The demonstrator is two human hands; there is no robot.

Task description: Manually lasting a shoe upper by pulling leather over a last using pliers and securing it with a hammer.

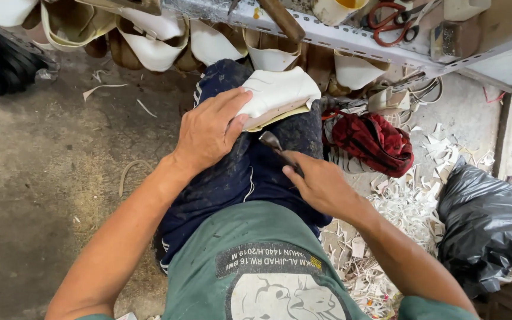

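Concrete floor (37, 172) littered with scraps, your left hand (208, 131) pins the white shoe (280, 93) on your knee, right hand (321, 185) gripping the knife (275, 146) — a slip could nick that thumb.

shoe upper (280, 95) on lap, scraps (398, 213) right

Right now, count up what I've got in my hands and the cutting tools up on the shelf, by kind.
White shoe upper under the left hand: 1
Dark-handled tool in the right hand: 1
Red-handled scissors on the shelf: 1
Total: 3
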